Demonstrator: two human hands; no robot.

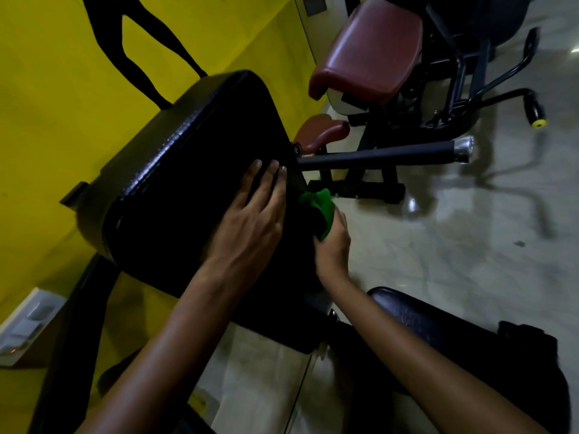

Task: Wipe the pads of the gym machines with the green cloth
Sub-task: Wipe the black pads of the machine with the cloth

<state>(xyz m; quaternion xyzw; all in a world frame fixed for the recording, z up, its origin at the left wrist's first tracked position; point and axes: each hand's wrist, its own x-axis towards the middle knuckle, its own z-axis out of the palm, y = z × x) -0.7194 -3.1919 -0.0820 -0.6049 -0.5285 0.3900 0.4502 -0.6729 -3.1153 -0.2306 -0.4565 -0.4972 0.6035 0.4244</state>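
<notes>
Yellow wall (56,126) with a dark painted figure stands left of and behind the big black pad (194,170). On that pad the left hand (250,220) lies flat, fingers straight, holding nothing. At the pad's right edge the right hand (333,245) has its grip closed round the green cloth (322,208), pressed against the pad's side. Just beyond the cloth a black bar (376,156) juts from the pad. Further right sit a maroon seat (369,54) and grey floor (470,261).

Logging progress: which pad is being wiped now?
The large black pad by the yellow wall, under both hands; the maroon pads behind are untouched.
</notes>
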